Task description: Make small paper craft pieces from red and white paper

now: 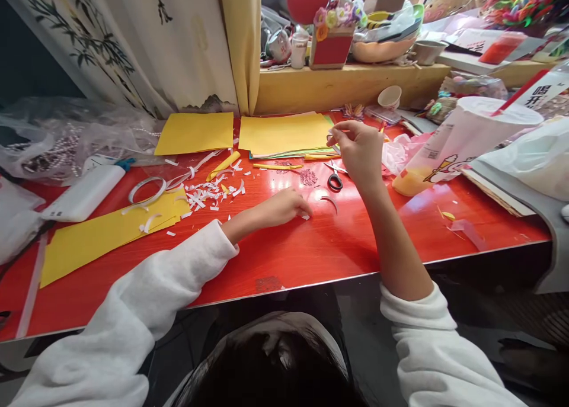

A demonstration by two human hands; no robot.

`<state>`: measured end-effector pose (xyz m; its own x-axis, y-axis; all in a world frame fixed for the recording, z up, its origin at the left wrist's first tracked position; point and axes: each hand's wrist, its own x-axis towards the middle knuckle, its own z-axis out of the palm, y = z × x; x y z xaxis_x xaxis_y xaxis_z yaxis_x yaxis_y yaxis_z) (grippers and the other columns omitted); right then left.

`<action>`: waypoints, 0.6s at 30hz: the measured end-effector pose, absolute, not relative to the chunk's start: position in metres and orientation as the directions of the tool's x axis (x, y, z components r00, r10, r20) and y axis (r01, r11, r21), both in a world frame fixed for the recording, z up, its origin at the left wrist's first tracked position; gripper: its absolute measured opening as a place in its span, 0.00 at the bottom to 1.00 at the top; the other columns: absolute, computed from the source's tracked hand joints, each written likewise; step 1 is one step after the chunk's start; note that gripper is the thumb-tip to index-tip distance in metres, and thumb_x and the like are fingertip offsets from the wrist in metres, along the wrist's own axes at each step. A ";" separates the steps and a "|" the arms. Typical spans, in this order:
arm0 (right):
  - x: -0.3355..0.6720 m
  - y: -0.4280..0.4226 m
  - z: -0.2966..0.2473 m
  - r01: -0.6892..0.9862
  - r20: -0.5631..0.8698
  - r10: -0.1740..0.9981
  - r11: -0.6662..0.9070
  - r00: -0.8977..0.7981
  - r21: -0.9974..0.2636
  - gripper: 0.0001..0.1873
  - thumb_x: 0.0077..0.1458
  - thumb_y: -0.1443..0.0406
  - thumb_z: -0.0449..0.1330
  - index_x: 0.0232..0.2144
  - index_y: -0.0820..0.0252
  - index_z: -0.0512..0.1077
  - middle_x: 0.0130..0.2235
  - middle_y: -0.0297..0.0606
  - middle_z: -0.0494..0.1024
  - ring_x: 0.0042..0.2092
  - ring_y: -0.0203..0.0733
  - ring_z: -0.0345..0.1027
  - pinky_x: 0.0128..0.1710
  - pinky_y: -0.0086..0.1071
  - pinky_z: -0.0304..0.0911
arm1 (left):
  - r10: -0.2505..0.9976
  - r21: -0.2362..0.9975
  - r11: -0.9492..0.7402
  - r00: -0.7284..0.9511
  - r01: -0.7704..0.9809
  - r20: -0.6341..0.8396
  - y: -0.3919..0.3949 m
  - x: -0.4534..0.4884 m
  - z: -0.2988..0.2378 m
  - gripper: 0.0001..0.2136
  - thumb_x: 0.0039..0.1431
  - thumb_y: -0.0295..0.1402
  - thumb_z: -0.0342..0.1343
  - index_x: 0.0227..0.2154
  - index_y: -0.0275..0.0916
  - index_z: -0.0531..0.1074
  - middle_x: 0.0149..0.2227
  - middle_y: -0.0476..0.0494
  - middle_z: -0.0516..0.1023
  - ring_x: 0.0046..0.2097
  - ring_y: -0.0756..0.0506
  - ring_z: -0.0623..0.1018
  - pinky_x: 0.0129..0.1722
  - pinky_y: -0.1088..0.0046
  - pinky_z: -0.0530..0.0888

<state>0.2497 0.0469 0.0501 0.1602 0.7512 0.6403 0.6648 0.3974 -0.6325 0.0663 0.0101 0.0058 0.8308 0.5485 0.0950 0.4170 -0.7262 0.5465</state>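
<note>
My left hand (284, 208) rests low over the red tabletop, its fingers curled down and together. A tiny white scrap (305, 217) shows at its fingertips; whether it is gripped or only touched is unclear. My right hand (362, 152) is raised above the table with thumb and fingers pinched. Something small may be between them, too fine to name. Below and left of that hand lie scissors (335, 182) with black handles. A thin curved strip (329, 203) lies between the hands. Left of my left hand is a pile of white paper scraps (204, 195).
Yellow paper sheets (284, 133) lie at the back, others (111, 229) at the left beside a roll of white tape (146, 191) and a white box-like object (83, 194). A large drink cup (462, 140) leans at the right. The red table's (302, 259) front edge runs below my forearms.
</note>
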 end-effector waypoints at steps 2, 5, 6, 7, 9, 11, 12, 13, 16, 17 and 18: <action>0.250 0.047 0.050 0.682 0.644 0.751 0.396 0.146 -0.615 0.08 0.57 0.66 0.55 0.32 0.61 0.75 0.26 0.35 0.78 0.29 0.36 0.71 0.34 0.32 0.62 | 0.570 0.553 -0.707 0.818 0.441 0.076 0.009 0.067 0.008 0.13 0.58 0.23 0.48 0.35 0.37 0.78 0.33 0.46 0.80 0.36 0.50 0.74 0.41 0.74 0.67; 0.249 0.047 0.050 0.707 0.635 0.762 0.376 0.131 -0.598 0.08 0.57 0.66 0.55 0.31 0.60 0.75 0.27 0.36 0.78 0.29 0.37 0.71 0.34 0.33 0.62 | 0.627 0.571 -0.643 0.779 0.511 0.010 0.006 0.069 0.013 0.10 0.57 0.26 0.50 0.37 0.35 0.76 0.37 0.44 0.79 0.40 0.48 0.75 0.41 0.74 0.68; 0.249 0.047 0.050 0.710 0.630 0.766 0.374 0.127 -0.597 0.09 0.57 0.66 0.55 0.32 0.60 0.75 0.27 0.36 0.78 0.29 0.37 0.71 0.34 0.33 0.62 | 0.639 0.562 -0.633 0.769 0.532 -0.008 0.006 0.069 0.015 0.09 0.57 0.27 0.51 0.37 0.34 0.75 0.38 0.43 0.79 0.41 0.48 0.75 0.41 0.74 0.68; 0.248 0.047 0.050 0.711 0.628 0.769 0.374 0.121 -0.595 0.09 0.57 0.66 0.55 0.32 0.60 0.75 0.27 0.35 0.78 0.29 0.37 0.71 0.34 0.33 0.62 | 0.644 0.549 -0.631 0.764 0.548 -0.023 0.005 0.070 0.015 0.09 0.57 0.27 0.51 0.37 0.34 0.74 0.38 0.43 0.79 0.40 0.48 0.75 0.39 0.74 0.68; 0.247 0.047 0.049 0.715 0.626 0.772 0.377 0.108 -0.589 0.09 0.57 0.66 0.55 0.32 0.60 0.75 0.26 0.35 0.78 0.29 0.38 0.71 0.34 0.33 0.62 | 0.646 0.514 -0.643 0.763 0.567 -0.034 0.004 0.072 0.016 0.08 0.56 0.28 0.51 0.35 0.34 0.74 0.36 0.43 0.78 0.38 0.47 0.75 0.37 0.73 0.68; 0.245 0.047 0.048 0.726 0.622 0.777 0.372 0.098 -0.578 0.09 0.57 0.66 0.55 0.32 0.60 0.75 0.26 0.35 0.78 0.28 0.38 0.70 0.33 0.33 0.61 | 0.648 0.483 -0.654 0.760 0.582 -0.038 0.003 0.074 0.016 0.08 0.55 0.28 0.50 0.32 0.35 0.74 0.35 0.43 0.78 0.36 0.47 0.74 0.35 0.73 0.67; 0.245 0.047 0.047 0.733 0.618 0.780 0.367 0.093 -0.574 0.09 0.57 0.67 0.55 0.32 0.60 0.75 0.26 0.35 0.78 0.28 0.37 0.69 0.32 0.33 0.60 | 0.653 0.469 -0.655 0.756 0.592 -0.042 0.003 0.076 0.017 0.08 0.54 0.27 0.50 0.32 0.35 0.74 0.34 0.43 0.78 0.36 0.47 0.74 0.35 0.74 0.67; 0.244 0.047 0.046 0.738 0.615 0.784 0.363 0.089 -0.569 0.08 0.57 0.67 0.55 0.32 0.60 0.75 0.26 0.35 0.78 0.27 0.37 0.68 0.31 0.33 0.60 | 0.657 0.456 -0.655 0.753 0.602 -0.050 0.002 0.077 0.018 0.08 0.54 0.26 0.50 0.31 0.35 0.74 0.34 0.43 0.78 0.35 0.47 0.74 0.34 0.74 0.67; 0.242 0.047 0.045 0.745 0.609 0.789 0.360 0.078 -0.562 0.08 0.56 0.67 0.55 0.31 0.60 0.75 0.25 0.35 0.77 0.26 0.36 0.66 0.30 0.33 0.58 | 0.660 0.412 -0.661 0.747 0.627 -0.078 -0.001 0.081 0.023 0.09 0.53 0.24 0.49 0.31 0.35 0.74 0.33 0.42 0.78 0.33 0.48 0.74 0.32 0.74 0.65; 0.242 0.047 0.045 0.746 0.610 0.789 0.362 0.074 -0.559 0.08 0.56 0.67 0.55 0.31 0.60 0.75 0.25 0.35 0.77 0.26 0.36 0.66 0.30 0.33 0.58 | 0.660 0.391 -0.667 0.746 0.634 -0.084 -0.002 0.082 0.024 0.09 0.53 0.24 0.48 0.31 0.34 0.74 0.32 0.42 0.77 0.32 0.48 0.73 0.31 0.74 0.64; 0.242 0.047 0.045 0.747 0.611 0.788 0.365 0.070 -0.556 0.08 0.56 0.67 0.55 0.31 0.60 0.75 0.25 0.35 0.77 0.26 0.36 0.66 0.29 0.32 0.58 | 0.659 0.364 -0.677 0.747 0.640 -0.087 -0.003 0.083 0.026 0.09 0.53 0.24 0.48 0.30 0.34 0.73 0.31 0.41 0.77 0.31 0.48 0.72 0.29 0.73 0.63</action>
<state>0.2417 0.0474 0.0447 0.0702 0.7881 0.6115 0.7465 0.3651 -0.5563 0.0833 -0.0029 0.0256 0.7470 0.6591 -0.0875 0.6399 -0.6768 0.3640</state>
